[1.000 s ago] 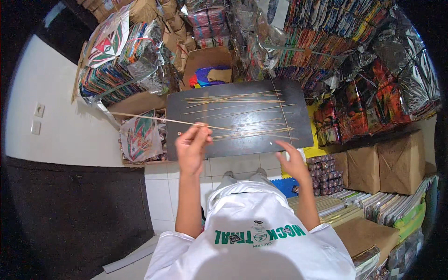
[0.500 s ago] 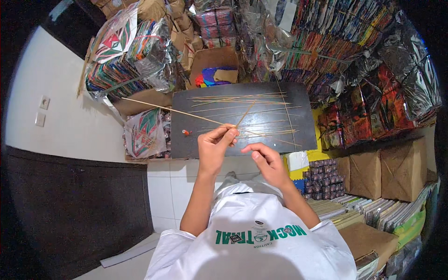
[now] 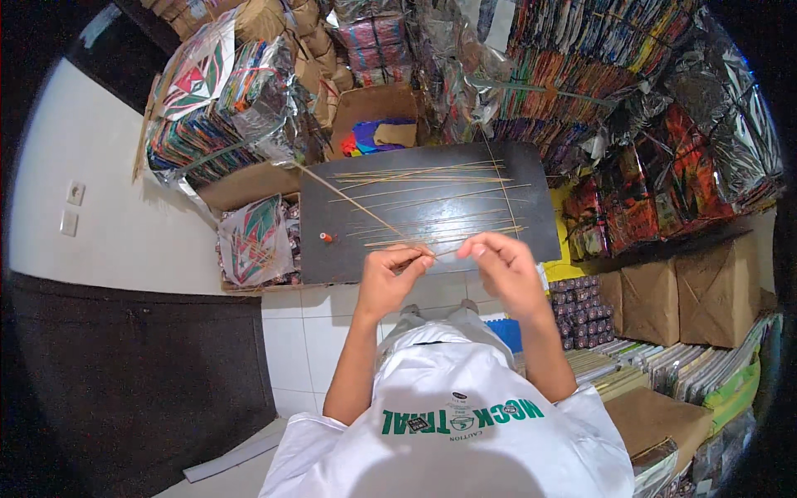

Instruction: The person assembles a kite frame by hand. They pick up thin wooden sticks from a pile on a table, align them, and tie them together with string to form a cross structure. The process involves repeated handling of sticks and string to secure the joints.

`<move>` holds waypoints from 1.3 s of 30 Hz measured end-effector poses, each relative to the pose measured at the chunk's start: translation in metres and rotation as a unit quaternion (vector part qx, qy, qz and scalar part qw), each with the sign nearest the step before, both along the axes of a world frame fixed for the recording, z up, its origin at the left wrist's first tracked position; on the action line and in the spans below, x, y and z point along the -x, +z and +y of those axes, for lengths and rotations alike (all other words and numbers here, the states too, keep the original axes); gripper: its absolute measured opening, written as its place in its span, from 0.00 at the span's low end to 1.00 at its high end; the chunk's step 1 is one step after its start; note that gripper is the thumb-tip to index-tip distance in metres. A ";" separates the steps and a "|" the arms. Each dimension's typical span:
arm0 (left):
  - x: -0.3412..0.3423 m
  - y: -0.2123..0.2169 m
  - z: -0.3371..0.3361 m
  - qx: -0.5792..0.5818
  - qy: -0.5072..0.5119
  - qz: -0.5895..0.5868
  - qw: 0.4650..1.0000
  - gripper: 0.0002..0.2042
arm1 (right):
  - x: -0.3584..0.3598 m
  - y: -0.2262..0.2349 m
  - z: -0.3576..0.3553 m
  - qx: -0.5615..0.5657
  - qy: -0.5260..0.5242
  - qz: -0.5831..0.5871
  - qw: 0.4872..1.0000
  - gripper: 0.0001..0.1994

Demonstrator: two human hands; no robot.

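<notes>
Pinched in my left hand (image 3: 393,280) is a thin bamboo stick (image 3: 353,201), which slants up and left over the dark table. Where it meets my fingers, I cannot tell whether a second stick is held with it. My right hand (image 3: 508,267) is slightly blurred just right of my left, thumb and forefinger pressed together near the held end. Anything in that pinch is too fine to make out. Several loose bamboo sticks (image 3: 432,176) lie across the black tabletop (image 3: 320,267) beyond my hands. A small red-orange spool (image 3: 325,237) sits at the table's left side.
Wrapped stacks of colourful sheets (image 3: 573,75) rise behind the table. An open cardboard box (image 3: 378,106) stands at its far edge, another box with a printed kite-like sheet (image 3: 253,236) at its left. Brown parcels (image 3: 710,295) and small dark stacked items (image 3: 581,311) are at the right.
My right hand has risen and its fingers have closed into a pinch. My left hand has come down slightly, and the held stick now slants more steeply.
</notes>
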State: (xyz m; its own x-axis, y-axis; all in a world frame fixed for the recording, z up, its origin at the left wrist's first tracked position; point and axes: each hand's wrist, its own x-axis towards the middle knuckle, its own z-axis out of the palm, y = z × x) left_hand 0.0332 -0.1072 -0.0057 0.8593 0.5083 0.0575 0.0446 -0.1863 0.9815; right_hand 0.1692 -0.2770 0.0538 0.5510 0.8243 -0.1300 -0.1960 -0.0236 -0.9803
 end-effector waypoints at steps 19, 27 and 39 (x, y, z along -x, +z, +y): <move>0.052 -0.005 0.079 0.300 0.270 -0.186 0.896 0.09 | -0.080 -0.152 -0.164 0.406 0.033 -0.253 0.878 0.07; 0.010 0.007 0.028 0.304 0.161 -0.114 0.932 0.09 | -0.015 -0.121 -0.044 0.106 -0.046 -0.380 0.918 0.22; -0.006 0.008 0.000 0.188 0.120 -0.031 0.974 0.07 | 0.044 -0.050 0.024 -0.042 0.003 -0.112 0.993 0.12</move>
